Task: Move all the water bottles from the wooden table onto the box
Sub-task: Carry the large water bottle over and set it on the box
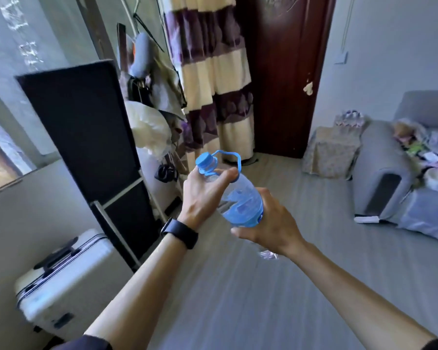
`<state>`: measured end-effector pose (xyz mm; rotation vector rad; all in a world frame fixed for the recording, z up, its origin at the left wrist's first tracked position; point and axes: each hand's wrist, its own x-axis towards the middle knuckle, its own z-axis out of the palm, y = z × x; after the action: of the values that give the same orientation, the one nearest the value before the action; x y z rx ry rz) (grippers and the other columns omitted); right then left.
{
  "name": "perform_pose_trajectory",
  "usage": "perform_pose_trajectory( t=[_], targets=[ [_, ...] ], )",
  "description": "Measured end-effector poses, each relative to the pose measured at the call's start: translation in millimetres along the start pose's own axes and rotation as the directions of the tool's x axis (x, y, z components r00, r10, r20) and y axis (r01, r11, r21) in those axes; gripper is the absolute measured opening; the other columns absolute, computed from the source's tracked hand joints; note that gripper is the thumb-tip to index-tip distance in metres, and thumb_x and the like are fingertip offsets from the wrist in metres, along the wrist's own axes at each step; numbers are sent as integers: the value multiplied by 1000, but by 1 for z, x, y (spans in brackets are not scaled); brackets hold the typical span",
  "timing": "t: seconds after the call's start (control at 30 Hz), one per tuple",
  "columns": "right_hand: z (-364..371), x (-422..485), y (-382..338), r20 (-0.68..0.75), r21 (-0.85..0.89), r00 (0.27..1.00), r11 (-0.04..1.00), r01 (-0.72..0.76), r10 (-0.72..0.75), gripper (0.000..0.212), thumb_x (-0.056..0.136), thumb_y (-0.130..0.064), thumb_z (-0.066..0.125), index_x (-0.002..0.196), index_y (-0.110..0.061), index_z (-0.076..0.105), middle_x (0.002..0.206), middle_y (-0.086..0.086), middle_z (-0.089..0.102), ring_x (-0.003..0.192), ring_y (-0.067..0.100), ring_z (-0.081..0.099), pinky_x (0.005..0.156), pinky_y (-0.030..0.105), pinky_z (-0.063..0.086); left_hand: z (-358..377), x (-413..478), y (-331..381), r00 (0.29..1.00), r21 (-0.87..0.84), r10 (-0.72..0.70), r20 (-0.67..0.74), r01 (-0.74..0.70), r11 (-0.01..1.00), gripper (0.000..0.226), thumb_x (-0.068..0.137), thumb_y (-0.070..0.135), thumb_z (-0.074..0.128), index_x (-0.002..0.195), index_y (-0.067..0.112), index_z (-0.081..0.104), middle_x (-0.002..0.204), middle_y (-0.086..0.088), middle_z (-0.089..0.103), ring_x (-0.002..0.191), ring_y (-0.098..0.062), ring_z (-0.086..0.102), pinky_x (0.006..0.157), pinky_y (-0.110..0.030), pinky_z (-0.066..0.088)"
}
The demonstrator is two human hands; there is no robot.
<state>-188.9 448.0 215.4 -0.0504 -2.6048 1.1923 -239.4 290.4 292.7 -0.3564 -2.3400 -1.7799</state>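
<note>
A large clear water bottle with a blue cap, a blue carry handle and a blue label is held tilted in the air over the floor, cap pointing up and to the left. My left hand grips its neck and shoulder, a dark watch on that wrist. My right hand wraps around its lower body from below. The bottle's base is hidden behind my right hand. Neither a wooden table nor a box is in view.
A white suitcase stands at the lower left beside a tall black panel. Behind it are a cluttered rack, a striped curtain and a dark door. A grey sofa with items on it fills the right. Grey floor stretches ahead.
</note>
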Motion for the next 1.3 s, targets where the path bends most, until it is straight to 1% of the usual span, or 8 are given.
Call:
perform_pose_trajectory(
  t=[0.07,0.13,0.3,0.47,0.53,0.77,1.03,1.3],
  targets=[
    [-11,49,12,-55,-22,998,1000,-21,20,76,49,-60,81,113,-43,44,109,-19,62,97,7,62,79,37,55,22,52,1,998,-14,46,42,-46,999,12,77,36,74,69,28,70,74,14,73,77,-3,68,73,-27,49],
    [-22,95,25,-107,-39,993,998,-51,47,78,48,-62,80,115,-43,45,110,-18,62,97,7,63,79,38,55,45,103,2,993,-20,83,84,-81,996,14,78,35,74,65,31,70,72,16,72,76,-2,67,73,-26,48],
    [-58,193,73,-193,-54,976,992,-111,99,74,50,-62,80,114,-42,49,109,-19,63,94,4,63,74,36,55,122,216,2,966,-64,129,224,-117,991,8,74,39,71,71,32,72,78,12,74,87,-14,71,86,-49,57],
    [-94,274,143,-253,-19,950,981,-193,183,69,53,-59,82,110,-43,47,104,-21,64,90,-1,62,71,31,53,217,309,-3,925,-30,149,348,-148,988,7,78,33,71,71,32,72,82,15,74,86,-3,67,84,-32,55],
    [-109,311,177,-250,-16,949,979,-204,193,66,53,-59,82,107,-45,45,100,-21,65,88,-3,62,69,30,52,257,344,-9,915,-14,146,376,-152,988,9,79,33,70,70,31,71,83,16,74,87,-3,67,85,-32,55],
    [-166,458,296,-197,-47,956,972,-230,217,74,49,-66,80,112,-41,51,98,-20,67,85,-1,64,67,31,55,395,471,-19,920,37,99,379,-122,992,8,77,34,70,73,28,73,86,18,73,87,0,66,82,-28,54],
    [-225,617,402,-157,-79,962,968,-238,224,85,49,-71,79,122,-43,47,109,-23,64,94,0,64,74,36,57,525,621,-36,923,42,100,372,-125,991,9,79,37,71,73,30,72,87,20,73,88,0,66,80,-27,51],
    [-265,774,524,-164,-89,933,937,-339,322,65,50,-55,81,103,-42,45,91,-18,64,79,5,64,65,35,56,678,783,-103,906,28,40,421,-57,998,10,75,41,70,73,31,72,86,17,73,87,0,65,80,-25,52]
  ],
)
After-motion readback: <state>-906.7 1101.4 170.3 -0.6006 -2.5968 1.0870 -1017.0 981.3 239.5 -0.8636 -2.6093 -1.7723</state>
